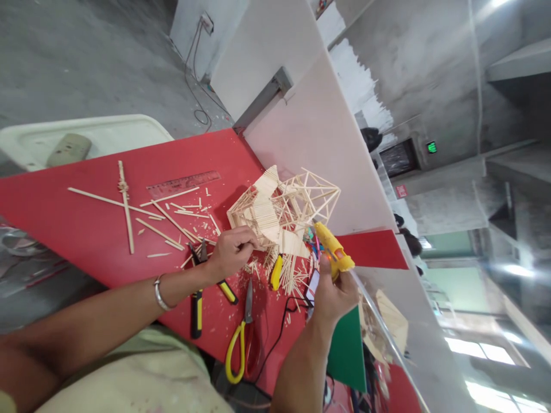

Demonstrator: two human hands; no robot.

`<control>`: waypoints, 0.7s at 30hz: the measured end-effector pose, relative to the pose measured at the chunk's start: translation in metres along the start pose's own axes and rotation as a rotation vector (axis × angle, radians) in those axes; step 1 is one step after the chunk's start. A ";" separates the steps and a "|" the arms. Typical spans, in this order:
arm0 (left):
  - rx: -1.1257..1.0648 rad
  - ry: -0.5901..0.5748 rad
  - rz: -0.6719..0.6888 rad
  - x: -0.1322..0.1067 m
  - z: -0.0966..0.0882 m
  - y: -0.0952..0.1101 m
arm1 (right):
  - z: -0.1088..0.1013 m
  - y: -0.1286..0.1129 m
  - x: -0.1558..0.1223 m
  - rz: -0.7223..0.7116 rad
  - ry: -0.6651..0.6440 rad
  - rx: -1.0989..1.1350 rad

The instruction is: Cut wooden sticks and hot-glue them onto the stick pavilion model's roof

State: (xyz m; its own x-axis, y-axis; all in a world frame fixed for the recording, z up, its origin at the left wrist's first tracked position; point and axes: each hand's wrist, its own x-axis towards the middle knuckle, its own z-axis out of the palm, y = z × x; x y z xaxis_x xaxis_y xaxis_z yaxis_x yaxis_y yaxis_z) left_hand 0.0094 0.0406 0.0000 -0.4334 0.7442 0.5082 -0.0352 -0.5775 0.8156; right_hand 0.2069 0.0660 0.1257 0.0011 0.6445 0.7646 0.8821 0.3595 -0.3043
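Note:
A house-like model of thin wooden sticks [279, 209] stands on the red table [94, 229]. My left hand [232, 250] is closed in a pinch at the model's near lower edge, holding a thin stick against it. My right hand [333, 292] is wrapped round a yellow glue gun [332, 249], whose nozzle points at the model's right side. A metal bangle sits on my left wrist.
Loose sticks [142, 212] and a clear ruler [183, 183] lie on the left of the table. Yellow-handled scissors [241, 338], yellow-black pliers [197, 307] and a yellow cutter [276, 272] lie near the front edge. A green board [348, 350] and a white partition [318, 137] are to the right.

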 end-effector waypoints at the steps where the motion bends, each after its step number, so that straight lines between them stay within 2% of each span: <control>1: -0.001 -0.003 -0.005 0.000 0.000 0.000 | 0.000 0.000 0.000 0.002 -0.010 0.002; 7: 0.002 0.020 -0.032 -0.001 -0.001 -0.002 | -0.012 0.000 0.004 -0.053 0.006 -0.017; 12: -0.011 0.048 -0.023 0.003 -0.004 0.003 | -0.020 -0.024 0.025 -0.147 0.008 -0.009; 17: -0.020 0.069 -0.051 0.003 -0.005 0.005 | 0.006 -0.060 0.046 -0.302 -0.110 -0.094; 21: -0.008 0.079 -0.066 0.002 -0.007 0.002 | 0.031 -0.069 0.046 -0.368 -0.073 -0.209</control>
State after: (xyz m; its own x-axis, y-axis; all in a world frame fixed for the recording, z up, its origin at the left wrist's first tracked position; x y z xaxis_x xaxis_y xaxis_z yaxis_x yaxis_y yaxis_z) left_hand 0.0023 0.0389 0.0012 -0.4994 0.7521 0.4300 -0.0733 -0.5312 0.8441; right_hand 0.1319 0.0914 0.1643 -0.3580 0.5481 0.7559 0.8940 0.4349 0.1081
